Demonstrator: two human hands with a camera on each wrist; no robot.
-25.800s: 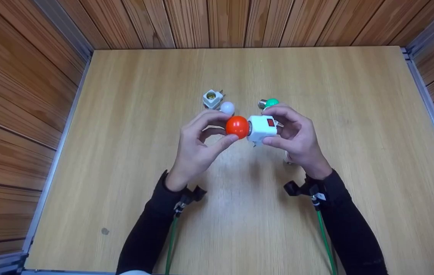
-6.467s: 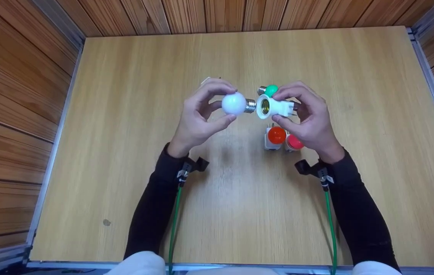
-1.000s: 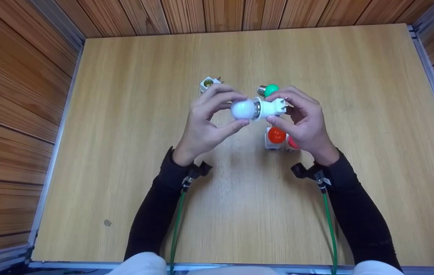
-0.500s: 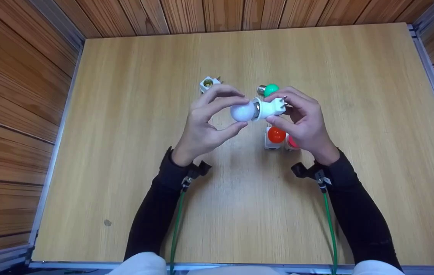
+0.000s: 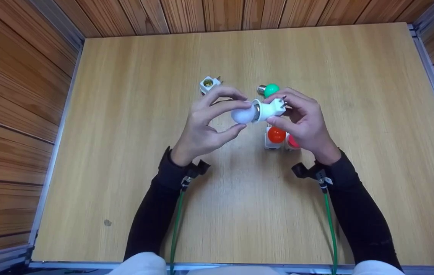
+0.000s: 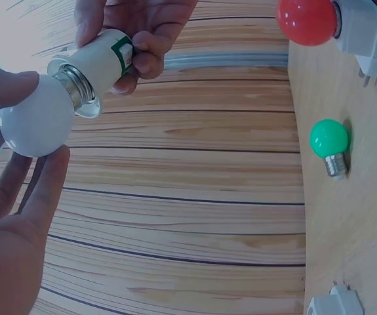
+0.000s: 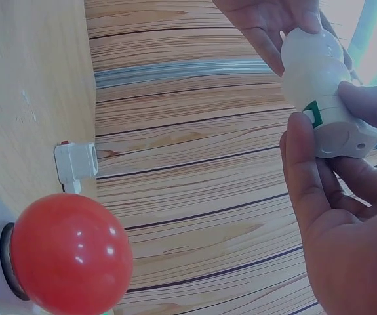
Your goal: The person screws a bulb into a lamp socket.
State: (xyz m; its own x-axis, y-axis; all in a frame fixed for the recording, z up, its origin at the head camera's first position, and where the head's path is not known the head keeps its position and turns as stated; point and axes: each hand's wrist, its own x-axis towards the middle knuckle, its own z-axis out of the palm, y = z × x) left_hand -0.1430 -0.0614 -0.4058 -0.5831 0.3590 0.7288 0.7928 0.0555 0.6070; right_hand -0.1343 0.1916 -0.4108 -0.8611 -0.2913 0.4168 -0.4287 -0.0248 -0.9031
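Observation:
My left hand [image 5: 205, 124] holds a white light bulb [image 5: 243, 115] by its round glass, thumb on one side and fingertips on the other. The bulb's metal screw base [image 6: 77, 86] sits partly inside the mouth of a white plug-in lamp socket [image 5: 269, 110], with some thread showing. My right hand [image 5: 304, 120] grips that socket by its body; its prongs point away from the bulb. A green label [image 6: 122, 54] shows on the socket in the left wrist view. Both things are held above the table.
Beyond the hands, a green bulb [image 5: 271, 90] lies beside a square white socket [image 5: 209, 83] with an open mouth. Nearer stand a red-orange bulb [image 5: 277, 135] in a white socket and a pink-red bulb [image 5: 293, 142], partly behind my right hand. Wooden walls [image 5: 10, 114] enclose the table.
Since several seconds ago the white bulb's base has entered the socket. Over the last second my left fingers have shifted round the glass; the right hand stays nearly still.

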